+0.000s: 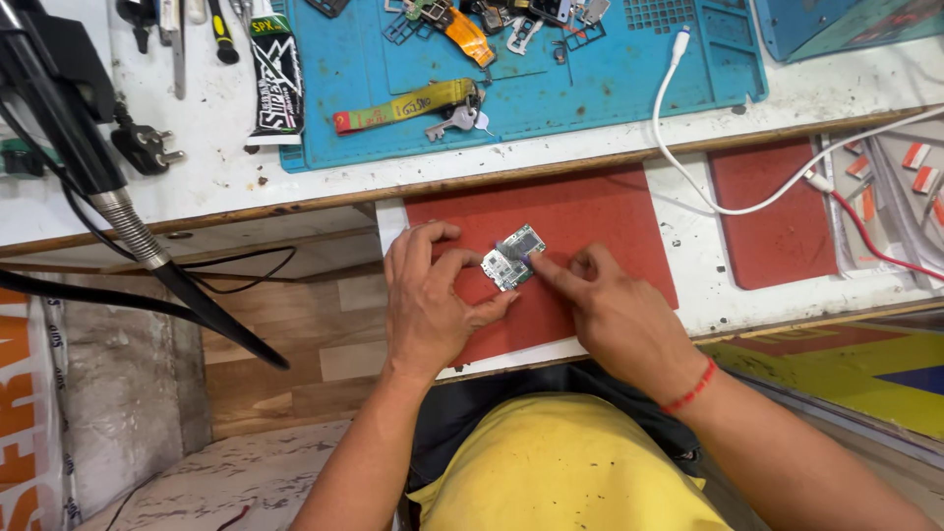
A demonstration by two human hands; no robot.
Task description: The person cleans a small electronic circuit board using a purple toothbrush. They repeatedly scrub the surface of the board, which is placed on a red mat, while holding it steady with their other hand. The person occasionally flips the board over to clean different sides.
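A small phone circuit board with metal shields lies on a red mat on a white pull-out shelf. My left hand rests on the mat with thumb and fingers pinching the board's left side. My right hand, a red thread band at its wrist, presses its forefinger on the board's right part, over a small grey piece. Both hands touch the board.
A blue work mat on the bench above carries loose phone parts, a flex cable and keys on a yellow strap. A white cable loops right. A second red mat, screwdrivers, a plug and a black hose lie around.
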